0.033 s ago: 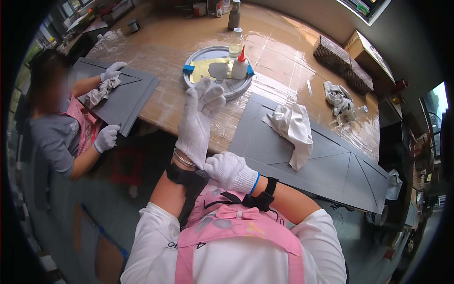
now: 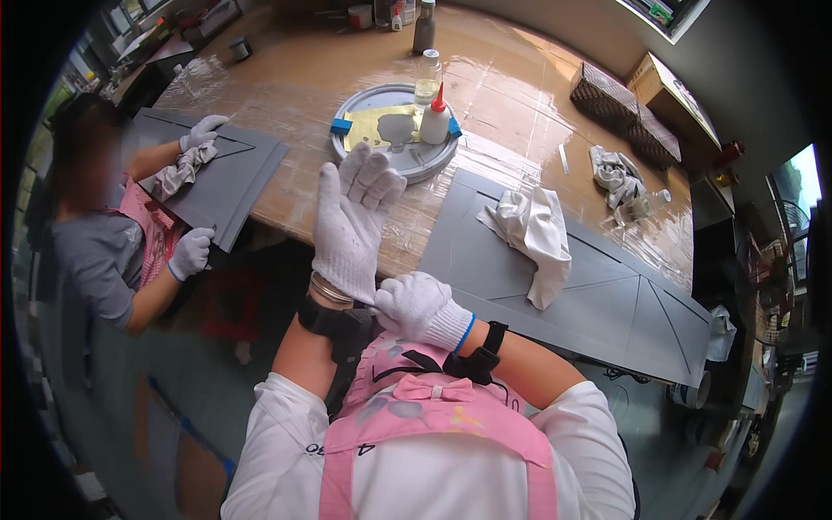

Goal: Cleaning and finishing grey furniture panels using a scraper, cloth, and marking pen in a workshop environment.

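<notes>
Head camera looks down on my left hand (image 2: 354, 221) raised with fingers spread and empty, wearing a white knit glove (image 2: 342, 251); my right hand (image 2: 418, 308) is pinched shut on that glove's cuff at the wrist, so the two hands meet there. The glove sits over my left hand, above the edge of the brown table (image 2: 286, 113). I judge it soft, light and stretchy — it will bunch rather than slide, so the ribbed cuff is the place to grip, not the loose fingertips. Just beyond my fingers lies a round grey lid (image 2: 407, 165) with a small white glue bottle with a red tip (image 2: 435, 117). To my right a grey panel (image 2: 607, 303) carries a crumpled white cloth (image 2: 533, 234). At my left a co-worker's gloved hand (image 2: 201, 134) presses a rag on another grey panel (image 2: 230, 178) — well apart from me
</notes>
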A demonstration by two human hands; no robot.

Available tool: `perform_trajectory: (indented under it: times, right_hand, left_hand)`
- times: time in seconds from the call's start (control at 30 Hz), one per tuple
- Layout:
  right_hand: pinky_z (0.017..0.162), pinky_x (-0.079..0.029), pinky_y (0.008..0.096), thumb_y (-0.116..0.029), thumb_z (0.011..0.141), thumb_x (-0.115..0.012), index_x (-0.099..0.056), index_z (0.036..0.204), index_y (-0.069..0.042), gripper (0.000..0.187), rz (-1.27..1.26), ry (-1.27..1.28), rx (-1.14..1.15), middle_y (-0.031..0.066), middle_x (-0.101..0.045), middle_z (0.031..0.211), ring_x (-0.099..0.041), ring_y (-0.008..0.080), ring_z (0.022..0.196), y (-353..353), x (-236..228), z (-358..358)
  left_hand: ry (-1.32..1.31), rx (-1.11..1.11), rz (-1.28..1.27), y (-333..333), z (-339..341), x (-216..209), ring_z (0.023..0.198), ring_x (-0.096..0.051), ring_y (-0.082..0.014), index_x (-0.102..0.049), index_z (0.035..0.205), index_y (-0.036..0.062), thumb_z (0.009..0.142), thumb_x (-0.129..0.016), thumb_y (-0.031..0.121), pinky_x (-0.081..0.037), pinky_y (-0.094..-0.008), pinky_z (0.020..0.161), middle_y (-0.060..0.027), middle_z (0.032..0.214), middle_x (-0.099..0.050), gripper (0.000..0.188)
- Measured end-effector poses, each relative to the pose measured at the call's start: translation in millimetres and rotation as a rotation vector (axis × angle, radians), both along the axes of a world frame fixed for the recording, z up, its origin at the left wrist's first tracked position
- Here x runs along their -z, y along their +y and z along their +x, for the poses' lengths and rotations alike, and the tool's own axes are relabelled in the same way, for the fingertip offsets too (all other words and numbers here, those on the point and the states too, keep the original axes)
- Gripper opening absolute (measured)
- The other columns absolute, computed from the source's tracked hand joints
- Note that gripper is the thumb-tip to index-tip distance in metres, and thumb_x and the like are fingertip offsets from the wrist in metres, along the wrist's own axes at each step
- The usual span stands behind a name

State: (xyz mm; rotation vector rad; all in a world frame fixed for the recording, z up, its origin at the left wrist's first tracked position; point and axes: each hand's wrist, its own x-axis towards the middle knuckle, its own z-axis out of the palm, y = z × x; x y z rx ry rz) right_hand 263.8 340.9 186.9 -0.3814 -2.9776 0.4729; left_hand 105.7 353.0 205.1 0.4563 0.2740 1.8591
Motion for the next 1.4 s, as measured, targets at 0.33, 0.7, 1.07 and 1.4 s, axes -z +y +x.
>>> perform_trajectory:
  times: [0.33,0.7,1.07,1.4]
  right_hand:
    - [0.097,-0.048,0.0428,-0.02,0.085,-0.069,-0.06,0.124,-0.008,0.042,-0.478,0.518,0.235,0.0175,-0.061,0.125,-0.059,0.0373,0.114,-7.5,27.9,2.6]
    - [0.101,-0.045,0.0477,-0.028,0.077,-0.071,-0.061,0.11,-0.012,0.038,0.309,0.305,0.226,0.0145,-0.057,0.121,-0.054,0.0353,0.12,63.1,30.8,69.7]
    - [0.117,-0.021,0.0556,-0.057,0.087,-0.056,-0.053,0.134,-0.006,0.069,0.023,-0.136,1.014,0.0276,-0.038,0.148,-0.033,0.047,0.138,153.5,114.8,137.3]
    - [0.09,-0.046,0.0533,-0.028,0.086,-0.063,-0.057,0.118,-0.005,0.04,0.39,-0.124,1.082,0.0224,-0.058,0.119,-0.056,0.0427,0.104,84.4,125.8,284.2]
  left_hand:
    - [-0.361,0.411,0.212,-17.8,55.1,-22.8,0.145,-0.03,-0.0373,-0.037,0.152,0.015,0.101,-0.027,0.061,-0.013,-0.0548,0.122,-0.0144,0.159,-0.029,0.069]
    - [-0.16,0.328,-0.049,-18.8,36.9,11.8,0.092,-0.06,-0.025,-0.064,0.103,0.0092,0.102,-0.046,0.051,-0.046,-0.0518,0.103,-0.005,0.089,-0.061,0.046]
    - [0.69,0.242,-1.132,-67.6,49.2,121.7,0.069,-0.051,-0.0058,-0.047,0.142,0.0122,0.096,-0.066,0.026,-0.049,-0.024,0.069,0.0019,0.089,-0.058,0.051]
    - [1.026,0.228,-0.873,-56.6,74.9,163.8,0.106,-0.06,-0.0124,-0.035,0.151,0.007,0.093,-0.063,0.004,-0.049,-0.0292,0.094,-0.0089,0.132,-0.058,0.065]
